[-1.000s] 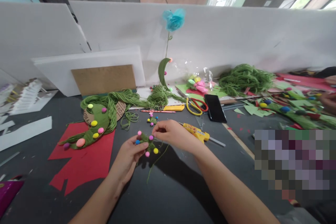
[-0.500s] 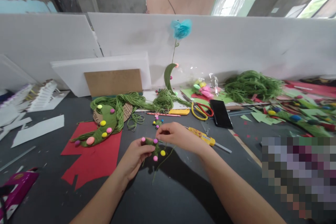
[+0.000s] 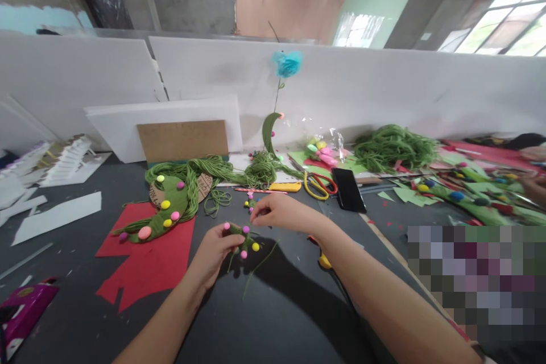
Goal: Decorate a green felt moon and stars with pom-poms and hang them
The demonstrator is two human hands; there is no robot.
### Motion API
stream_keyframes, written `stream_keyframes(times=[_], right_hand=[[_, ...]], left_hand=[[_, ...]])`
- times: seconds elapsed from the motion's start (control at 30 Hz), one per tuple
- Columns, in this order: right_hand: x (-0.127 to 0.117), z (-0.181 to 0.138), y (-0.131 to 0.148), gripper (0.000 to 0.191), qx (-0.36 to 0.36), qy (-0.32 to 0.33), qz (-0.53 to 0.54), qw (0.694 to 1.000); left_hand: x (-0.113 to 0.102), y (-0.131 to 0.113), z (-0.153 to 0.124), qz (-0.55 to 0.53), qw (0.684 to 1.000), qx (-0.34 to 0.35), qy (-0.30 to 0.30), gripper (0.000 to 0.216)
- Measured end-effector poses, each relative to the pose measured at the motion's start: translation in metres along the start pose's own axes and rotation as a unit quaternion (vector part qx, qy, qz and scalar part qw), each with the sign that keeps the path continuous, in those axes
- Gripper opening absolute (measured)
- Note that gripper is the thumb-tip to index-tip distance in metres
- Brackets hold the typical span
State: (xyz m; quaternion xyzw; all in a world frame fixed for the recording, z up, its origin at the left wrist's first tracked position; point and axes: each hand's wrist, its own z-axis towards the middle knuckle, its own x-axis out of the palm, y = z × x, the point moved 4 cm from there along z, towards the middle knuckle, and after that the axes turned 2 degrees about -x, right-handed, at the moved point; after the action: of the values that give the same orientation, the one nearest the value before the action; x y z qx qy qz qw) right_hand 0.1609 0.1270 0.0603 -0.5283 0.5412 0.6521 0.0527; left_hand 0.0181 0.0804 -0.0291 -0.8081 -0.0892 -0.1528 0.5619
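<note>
My left hand pinches a small green felt piece dotted with pink and yellow pompoms, held just above the dark table. A thin green stem trails down from it. My right hand hovers above and right of the piece, fingers curled toward a second small pompom cluster lying on the table. I cannot make out anything in those fingers. My right forearm hides most of the yellow glue gun.
A green leaf with pompoms lies on red paper at left. Green cord bundles, yellow-handled scissors, a black phone and a blue paper flower stand behind. Another person's hands work far right.
My right hand has lifted away from the held piece and moved up and back toward the small cluster. The camera tilted up slightly. My forearm now covers the glue gun.
</note>
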Motion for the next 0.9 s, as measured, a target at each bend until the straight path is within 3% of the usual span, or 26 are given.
stream_keyframes(times=[0.43, 0.63, 0.9], right_hand=[[-0.014, 0.015, 0.010, 0.015, 0.013, 0.040, -0.075, 0.996], [-0.001, 0.019, 0.006, 0.018, 0.004, 0.056, -0.053, 0.997], [0.008, 0.013, -0.002, 0.018, -0.016, 0.055, -0.023, 0.998]], left_hand=[[0.002, -0.001, -0.003, 0.016, 1.000, -0.011, -0.010, 0.016], [0.000, -0.002, -0.002, 0.028, 0.999, -0.012, -0.011, 0.016], [-0.004, -0.001, 0.002, 0.080, 0.996, 0.036, -0.004, 0.008]])
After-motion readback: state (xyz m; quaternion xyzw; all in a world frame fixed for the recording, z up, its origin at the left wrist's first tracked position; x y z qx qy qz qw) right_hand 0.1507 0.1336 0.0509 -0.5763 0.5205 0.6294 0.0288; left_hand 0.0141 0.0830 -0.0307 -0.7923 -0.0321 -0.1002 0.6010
